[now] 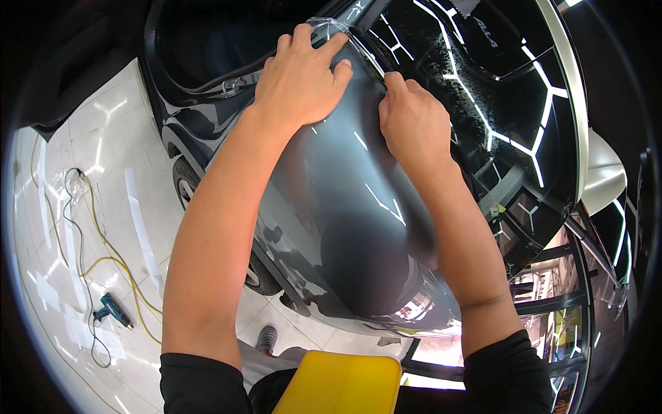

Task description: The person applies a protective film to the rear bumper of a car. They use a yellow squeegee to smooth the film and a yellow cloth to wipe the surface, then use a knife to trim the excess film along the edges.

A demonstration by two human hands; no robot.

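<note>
A pale tiled floor (117,165) with a teal heat gun (114,310) spreads at left. The left hand (301,79), fingers loosely spread, rests on the far part of a glossy grey car panel (345,200). The panel's long axis runs away from the person, narrow end pointing ahead. The right hand (416,114) curls at its right edge; whether it grips anything, I cannot tell.

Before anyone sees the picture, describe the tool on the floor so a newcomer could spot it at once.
Find the dark grey car, then look to the pale floor on the left of the picture. Towards the bottom, just left of the yellow cord, lies a blue-green tool. Its chunky pistol shape sets it apart from the thin dark cord nearby.
</note>
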